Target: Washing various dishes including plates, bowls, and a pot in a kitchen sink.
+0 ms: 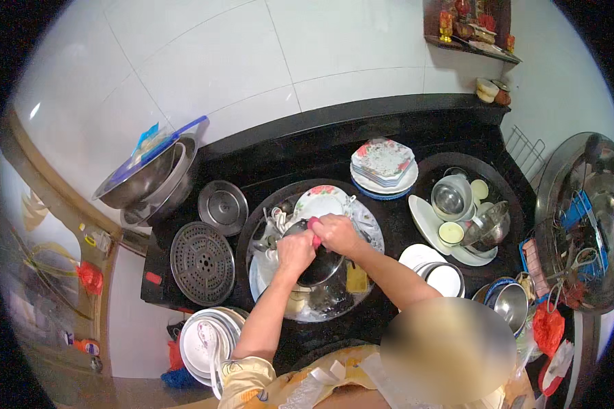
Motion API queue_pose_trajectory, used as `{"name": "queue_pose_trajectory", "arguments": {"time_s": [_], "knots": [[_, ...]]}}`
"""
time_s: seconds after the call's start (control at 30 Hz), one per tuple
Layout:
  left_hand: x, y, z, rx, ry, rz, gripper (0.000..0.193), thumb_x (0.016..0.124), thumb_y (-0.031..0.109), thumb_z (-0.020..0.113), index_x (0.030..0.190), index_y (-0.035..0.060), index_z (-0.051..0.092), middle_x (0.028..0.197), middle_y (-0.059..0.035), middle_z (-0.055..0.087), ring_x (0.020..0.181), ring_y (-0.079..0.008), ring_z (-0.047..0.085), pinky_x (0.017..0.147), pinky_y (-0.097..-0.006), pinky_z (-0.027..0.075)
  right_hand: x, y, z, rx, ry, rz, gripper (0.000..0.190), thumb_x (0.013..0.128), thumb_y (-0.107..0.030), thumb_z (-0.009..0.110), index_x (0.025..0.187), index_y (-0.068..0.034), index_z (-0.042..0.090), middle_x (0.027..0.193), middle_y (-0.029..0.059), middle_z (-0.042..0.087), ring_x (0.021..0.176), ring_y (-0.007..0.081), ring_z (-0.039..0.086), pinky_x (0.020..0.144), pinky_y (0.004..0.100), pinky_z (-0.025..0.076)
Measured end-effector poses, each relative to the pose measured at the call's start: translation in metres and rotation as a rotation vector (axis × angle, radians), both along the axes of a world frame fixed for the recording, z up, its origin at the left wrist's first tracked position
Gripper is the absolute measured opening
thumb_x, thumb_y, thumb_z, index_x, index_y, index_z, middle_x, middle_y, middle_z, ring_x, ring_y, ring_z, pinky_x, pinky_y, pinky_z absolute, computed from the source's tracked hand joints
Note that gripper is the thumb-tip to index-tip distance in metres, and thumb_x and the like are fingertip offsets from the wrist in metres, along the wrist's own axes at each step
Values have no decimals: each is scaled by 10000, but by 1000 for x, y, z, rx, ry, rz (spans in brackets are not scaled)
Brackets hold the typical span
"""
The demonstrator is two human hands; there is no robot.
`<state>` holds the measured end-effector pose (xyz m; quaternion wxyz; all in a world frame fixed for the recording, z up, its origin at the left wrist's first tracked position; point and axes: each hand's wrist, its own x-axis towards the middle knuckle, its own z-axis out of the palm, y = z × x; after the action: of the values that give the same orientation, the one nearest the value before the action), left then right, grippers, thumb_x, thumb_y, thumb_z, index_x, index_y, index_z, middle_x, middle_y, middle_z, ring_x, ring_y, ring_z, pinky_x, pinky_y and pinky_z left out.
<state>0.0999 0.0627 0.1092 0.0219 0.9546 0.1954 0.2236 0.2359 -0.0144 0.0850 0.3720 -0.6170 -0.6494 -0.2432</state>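
Both hands are raised over the round sink (376, 240), fists together around a small pink item, perhaps a cloth (315, 240). My left hand (295, 251) closes on its lower end, and my right hand (333, 234) grips beside it. Much of the pink item is hidden by the fingers. Under the hands sits a dark round pan or pot (320, 271), partly covered by them. A floral plate (323, 200) leans at the sink's back. Spoons and other utensils (278, 220) lie at the left, and a yellow sponge (357, 278) rests at the right.
Left of the sink lie a perforated steamer plate (202, 263) and a metal lid (223, 207). Stacked plates (384, 161) stand behind. A second basin at right holds bowls (450, 197) and glassware. White bowls (204, 342) are stacked front left, near the counter's edge.
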Motion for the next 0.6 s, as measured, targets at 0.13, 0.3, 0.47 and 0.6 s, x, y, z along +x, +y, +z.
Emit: {"name": "queue_pose_trajectory", "arguments": {"time_s": [0.13, 0.3, 0.47, 0.6], "knots": [[-10, 2, 4, -5, -302, 35, 89, 669, 85, 565, 602, 65, 511, 583, -157, 570, 539, -336, 577, 512, -437, 456, 20, -4, -9, -90, 179, -78, 92, 657, -114, 588, 723, -60, 554, 685, 110, 582, 648, 275, 599, 561, 371, 484], [-13, 2, 12, -11, -521, 129, 161, 649, 42, 571, 566, 62, 434, 530, -141, 510, 502, -332, 537, 474, -434, 418, 6, -6, -39, -96, 1055, -272, 89, 680, -47, 524, 744, -12, 574, 764, 188, 622, 688, 327, 610, 606, 372, 479], [1, -4, -1, 18, -626, 213, 180, 641, 39, 567, 559, 56, 408, 504, -134, 471, 473, -331, 505, 457, -434, 396, -45, -1, -94, 34, 1580, -245, 140, 738, -85, 553, 838, 1, 603, 698, 88, 615, 660, 220, 610, 576, 370, 479], [-2, 0, -19, 41, -626, 297, 170, 622, 14, 563, 562, 43, 406, 542, -143, 460, 515, -340, 496, 485, -440, 392, -77, 5, -103, 152, 2367, 241, 177, 799, -32, 454, 918, -49, 585, 802, 87, 613, 756, 256, 620, 667, 383, 509]]}}
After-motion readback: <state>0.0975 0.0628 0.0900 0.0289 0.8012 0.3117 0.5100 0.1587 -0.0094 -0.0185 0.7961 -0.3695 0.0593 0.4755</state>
